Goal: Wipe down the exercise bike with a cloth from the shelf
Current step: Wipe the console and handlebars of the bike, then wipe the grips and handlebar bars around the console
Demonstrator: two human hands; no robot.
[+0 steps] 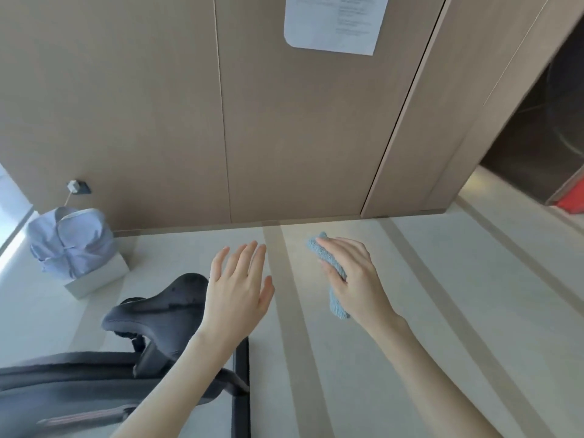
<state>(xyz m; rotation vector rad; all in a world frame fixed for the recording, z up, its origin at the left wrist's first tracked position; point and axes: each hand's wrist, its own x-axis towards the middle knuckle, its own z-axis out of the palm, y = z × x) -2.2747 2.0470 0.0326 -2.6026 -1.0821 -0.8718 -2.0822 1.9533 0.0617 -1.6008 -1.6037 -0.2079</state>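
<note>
Well, our right grip (354,276) holds the cloth (336,303), left grip (237,289) spread empty; held loosely, it could drop.

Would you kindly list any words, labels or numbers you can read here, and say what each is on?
On the sheet of paper stuck to the wooden panel: printed lines, too blurred to read.
On the bike saddle, blue cloth and folded shirt: no text visible.
</note>
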